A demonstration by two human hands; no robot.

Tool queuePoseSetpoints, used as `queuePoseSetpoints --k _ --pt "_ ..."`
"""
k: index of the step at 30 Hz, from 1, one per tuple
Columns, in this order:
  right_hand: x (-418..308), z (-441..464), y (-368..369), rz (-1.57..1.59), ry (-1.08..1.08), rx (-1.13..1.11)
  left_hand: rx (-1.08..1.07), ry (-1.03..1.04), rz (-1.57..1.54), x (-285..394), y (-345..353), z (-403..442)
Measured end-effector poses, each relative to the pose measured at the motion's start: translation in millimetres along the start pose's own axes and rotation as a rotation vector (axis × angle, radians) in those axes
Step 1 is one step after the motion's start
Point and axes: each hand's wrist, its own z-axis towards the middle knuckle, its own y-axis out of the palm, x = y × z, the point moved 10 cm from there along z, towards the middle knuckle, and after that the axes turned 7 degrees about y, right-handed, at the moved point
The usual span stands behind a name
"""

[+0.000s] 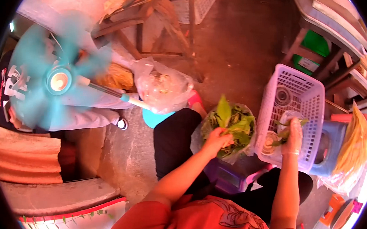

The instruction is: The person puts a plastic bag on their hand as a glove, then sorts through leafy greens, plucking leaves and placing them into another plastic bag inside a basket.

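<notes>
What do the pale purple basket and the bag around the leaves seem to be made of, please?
Basket: probably moulded plastic, smooth with a slight sheen, judging by its even colour and regular grid of openings.
Bag: apparently thin, clear plastic film, since it looks see-through and crinkled around the leaves.

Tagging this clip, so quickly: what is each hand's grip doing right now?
Left hand: closed, apparently on an upright leaf.
Right hand: closed on green leaves, at the basket.
</notes>
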Motion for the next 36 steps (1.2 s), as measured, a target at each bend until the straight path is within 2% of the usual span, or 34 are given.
queuePoseSetpoints --k 2,3,6,7,10,12,14,17,20,21,22,24,27,30,33,36 --pt "1.0 -17.8 4.5 0.204 0.429 0.019 0.078 -0.087 -0.122 -1.9 -6.2 -4.7" --pt "5.5 -16.4 7.5 0.282 0.440 -0.049 0.061 -0.073 -0.150 4.0 -0.7 -5.4" --pt "-6.3 -22.2 26.0 0.214 0.392 -0.286 0.021 -0.045 -0.208 22.2 9.6 -14.6" --pt "-13.6 -26.1 31.1 0.248 0.365 -0.274 0.000 -0.042 -0.218 26.4 13.5 -16.1" --pt "-22.3 -39.6 43.7 0.050 0.342 -0.374 -0.026 0.007 -0.176 27.8 16.4 -14.9" --pt "-37.1 -50.1 60.3 -0.005 0.115 -0.416 -0.023 0.087 -0.041 28.9 13.6 -13.4" --pt "-54.0 -72.3 79.9 -0.067 0.016 -0.491 -0.018 0.189 0.201 30.8 8.4 -11.9" --pt "-72.6 -102.8 109.6 -0.463 -0.202 -0.657 -0.009 0.192 0.265 31.7 9.4 -21.1" --pt "-41.9 -108.8 126.5 -0.603 -0.108 -0.792 -0.092 0.270 0.283 35.7 15.5 -25.2" --pt "-41.6 -103.5 122.2 -0.536 -0.119 -0.737 -0.080 0.307 0.304 44.7 16.8 -28.4" --pt "-41.8 -98.1 120.5 -0.463 -0.135 -0.683 -0.026 0.354 0.058 47.0 11.9 -28.8" --pt "-54.7 -91.5 112.5 -0.326 -0.192 -0.585 0.271 0.393 -0.123 60.6 -8.2 -39.2" --pt "-72.6 -88.8 96.3 -0.091 -0.289 -0.497 0.223 0.064 -0.408 43.7 -16.2 -42.2" --pt "-97.3 -99.1 86.6 -0.134 -0.380 -0.539 -0.148 -0.256 -0.341 29.5 20.5 -56.9" --pt "-101.9 -108.3 92.0 -0.129 -0.412 -0.617 -0.190 -0.145 -0.376 36.0 38.0 -67.6" --pt "-97.7 -106.4 92.8 -0.109 -0.481 -0.540 -0.160 0.092 -0.283 59.9 31.6 -64.6"
